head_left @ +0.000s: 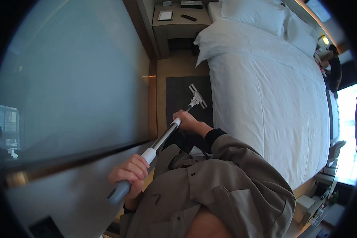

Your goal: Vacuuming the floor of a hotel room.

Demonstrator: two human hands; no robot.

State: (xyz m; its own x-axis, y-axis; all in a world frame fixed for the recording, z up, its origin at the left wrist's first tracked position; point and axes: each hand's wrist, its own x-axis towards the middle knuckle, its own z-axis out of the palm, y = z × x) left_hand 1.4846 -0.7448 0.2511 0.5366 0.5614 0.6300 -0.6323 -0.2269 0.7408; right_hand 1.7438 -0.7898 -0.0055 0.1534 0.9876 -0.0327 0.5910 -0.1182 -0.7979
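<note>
Both my hands grip a long-handled squeegee (163,139), with a shiny metal pole, white collars and a grey end grip. My left hand (129,172) is closed round the lower handle, just above the grey end. Further up the pole, my right hand (186,120) wraps round it beside a white collar. The squeegee's white head (197,96), with two parallel bars, points away from me over the dark rug (178,89). Whether the head touches the rug I cannot tell. To the left stands a large frosted glass panel (83,75) in a brown frame; the squeegee is apart from it.
A bed (261,95) with white bedding and pillows fills the right side. At the far end, a bedside table (180,20) holds a remote control (189,18) and a white-faced tablet or framed card (165,15). Another person (333,69) is beyond the bed, near a bright window (348,135).
</note>
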